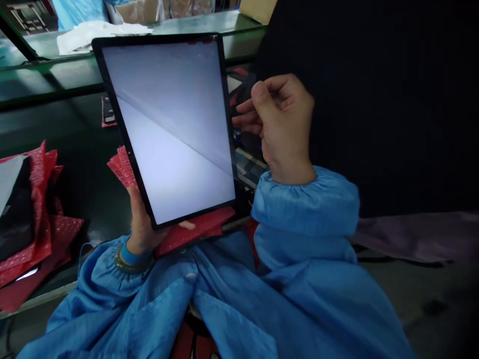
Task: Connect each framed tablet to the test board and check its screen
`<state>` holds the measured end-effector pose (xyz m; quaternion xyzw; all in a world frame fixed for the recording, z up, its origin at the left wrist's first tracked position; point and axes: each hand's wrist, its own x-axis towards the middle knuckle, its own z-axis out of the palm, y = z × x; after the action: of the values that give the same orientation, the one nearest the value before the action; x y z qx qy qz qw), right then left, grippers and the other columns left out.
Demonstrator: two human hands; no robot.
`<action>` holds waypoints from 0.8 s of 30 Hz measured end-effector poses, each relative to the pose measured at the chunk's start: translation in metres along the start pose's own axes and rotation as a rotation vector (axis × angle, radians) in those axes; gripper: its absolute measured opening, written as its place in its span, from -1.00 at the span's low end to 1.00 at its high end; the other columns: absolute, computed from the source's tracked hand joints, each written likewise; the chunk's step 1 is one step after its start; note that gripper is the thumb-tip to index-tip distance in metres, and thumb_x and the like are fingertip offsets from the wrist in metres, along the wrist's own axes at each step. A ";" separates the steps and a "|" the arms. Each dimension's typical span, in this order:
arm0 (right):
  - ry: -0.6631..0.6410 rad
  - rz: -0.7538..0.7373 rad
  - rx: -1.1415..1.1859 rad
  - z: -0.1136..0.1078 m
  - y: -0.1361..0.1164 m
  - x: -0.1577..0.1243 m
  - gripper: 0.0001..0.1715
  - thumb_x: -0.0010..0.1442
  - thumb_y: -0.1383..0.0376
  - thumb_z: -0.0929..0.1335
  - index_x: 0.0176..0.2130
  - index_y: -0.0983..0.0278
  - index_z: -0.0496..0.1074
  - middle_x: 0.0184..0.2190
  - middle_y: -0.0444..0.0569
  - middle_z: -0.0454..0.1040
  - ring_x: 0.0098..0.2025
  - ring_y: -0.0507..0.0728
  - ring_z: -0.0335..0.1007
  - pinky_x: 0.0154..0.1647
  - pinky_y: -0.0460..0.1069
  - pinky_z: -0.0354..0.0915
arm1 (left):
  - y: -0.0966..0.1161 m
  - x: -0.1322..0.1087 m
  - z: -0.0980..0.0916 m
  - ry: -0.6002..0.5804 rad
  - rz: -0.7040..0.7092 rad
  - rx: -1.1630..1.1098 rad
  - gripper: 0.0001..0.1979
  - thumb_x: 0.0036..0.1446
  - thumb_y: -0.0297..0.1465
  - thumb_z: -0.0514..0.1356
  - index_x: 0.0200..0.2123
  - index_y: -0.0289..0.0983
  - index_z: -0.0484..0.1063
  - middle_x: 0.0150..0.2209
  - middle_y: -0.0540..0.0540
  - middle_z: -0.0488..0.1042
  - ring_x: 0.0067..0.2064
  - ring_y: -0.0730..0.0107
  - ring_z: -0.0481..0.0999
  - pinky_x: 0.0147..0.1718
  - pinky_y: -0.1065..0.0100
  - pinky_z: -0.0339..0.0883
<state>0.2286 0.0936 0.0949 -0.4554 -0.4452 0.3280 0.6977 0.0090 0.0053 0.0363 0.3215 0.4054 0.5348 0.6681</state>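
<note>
A tablet (194, 169) with a black frame and a lit, plain white screen is held up, tilted, in front of me. My left hand (142, 224) grips it by the lower left corner, thumb along the edge and most fingers hidden behind. A diagonal line crosses the screen, where a clear film (179, 94) appears folded back from the glass. To the right of the tablet, my right hand (286, 119) is raised, thumb and index finger pinched on what looks like the film's edge, the other fingers loosely curled. Red bubble wrap (198, 229) lies beneath the tablet.
At the left, dark devices (17, 214) lie among red bubble-wrap pouches (41, 199) on the dark green bench (90, 174). White sheets (90, 37) rest on a shelf behind, near a cardboard box (258, 10). A large black surface (389, 99) fills the right side.
</note>
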 end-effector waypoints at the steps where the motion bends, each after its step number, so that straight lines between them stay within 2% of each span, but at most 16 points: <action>1: -0.010 0.001 0.013 -0.001 0.000 0.000 -0.77 0.33 0.35 0.37 -0.39 0.20 0.33 -0.56 -0.26 0.52 -0.57 -0.01 0.51 -0.55 -0.14 0.42 | 0.000 0.000 0.001 0.001 0.004 0.000 -0.12 -0.15 0.33 0.21 0.03 -0.22 0.56 -0.05 -0.26 0.63 -0.19 -0.18 0.68 -0.57 0.12 0.60; 3: -0.036 -0.006 0.035 -0.004 0.002 -0.001 -0.78 0.33 0.29 0.38 -0.38 0.15 0.34 -0.54 -0.26 0.53 -0.51 0.01 0.55 -0.48 -0.10 0.46 | 0.001 -0.001 0.002 0.005 0.011 -0.007 -0.13 -0.14 0.31 0.23 0.05 -0.21 0.54 -0.03 -0.25 0.62 -0.22 -0.13 0.69 -0.62 0.16 0.58; 6: -0.054 0.005 0.056 -0.006 0.005 0.000 -0.79 0.32 0.25 0.38 -0.38 0.11 0.34 -0.52 -0.28 0.54 -0.46 0.04 0.57 -0.40 -0.06 0.48 | 0.001 0.000 0.003 0.005 0.008 -0.024 -0.15 -0.11 0.27 0.25 0.08 -0.21 0.50 -0.06 -0.25 0.64 -0.22 -0.13 0.69 -0.59 0.13 0.59; 10: -0.041 0.084 0.079 -0.004 0.007 0.002 -0.77 0.33 0.26 0.35 -0.39 0.10 0.29 -0.52 -0.26 0.53 -0.44 0.08 0.57 -0.34 -0.02 0.49 | -0.002 0.003 -0.002 -0.044 0.029 -0.012 -0.08 -0.11 0.30 0.21 0.13 -0.26 0.46 -0.22 -0.27 0.66 -0.17 -0.21 0.68 -0.40 0.02 0.62; 14: -0.043 0.101 0.114 -0.005 0.006 0.001 -0.78 0.34 0.24 0.34 -0.38 0.08 0.32 -0.50 -0.24 0.55 -0.41 0.06 0.56 -0.33 -0.04 0.48 | -0.004 0.006 -0.007 -0.058 0.038 0.009 -0.06 -0.11 0.30 0.22 0.21 -0.18 0.40 -0.22 -0.20 0.65 -0.15 -0.18 0.68 -0.27 -0.02 0.62; 17: -0.048 0.103 0.142 -0.006 0.004 -0.001 -0.79 0.33 0.20 0.36 -0.38 0.06 0.35 -0.48 -0.26 0.55 -0.40 0.06 0.56 -0.31 -0.03 0.50 | -0.003 0.005 -0.005 -0.054 0.061 0.028 -0.11 -0.06 0.29 0.19 0.21 -0.15 0.39 -0.22 -0.17 0.64 -0.19 -0.12 0.69 -0.32 0.03 0.63; 21: -0.017 0.098 0.168 -0.005 0.000 -0.004 -0.74 0.36 0.26 0.33 -0.41 0.08 0.36 -0.52 -0.26 0.53 -0.43 0.04 0.55 -0.38 -0.07 0.49 | 0.001 0.001 0.001 -0.023 0.077 0.021 -0.26 0.04 0.22 0.19 0.16 -0.10 0.44 -0.15 -0.16 0.63 -0.26 -0.01 0.69 -0.51 0.14 0.62; 24: -0.005 0.120 0.162 -0.004 -0.004 -0.006 -0.73 0.37 0.27 0.33 -0.41 0.09 0.35 -0.52 -0.26 0.53 -0.42 0.03 0.55 -0.37 -0.09 0.49 | 0.002 -0.001 0.003 0.014 0.082 0.029 -0.29 0.07 0.19 0.18 0.16 -0.09 0.43 -0.09 -0.17 0.61 -0.21 -0.04 0.68 -0.50 0.10 0.63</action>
<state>0.2299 0.0858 0.0965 -0.4225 -0.3911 0.4053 0.7102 0.0107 0.0044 0.0393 0.3436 0.4045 0.5579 0.6380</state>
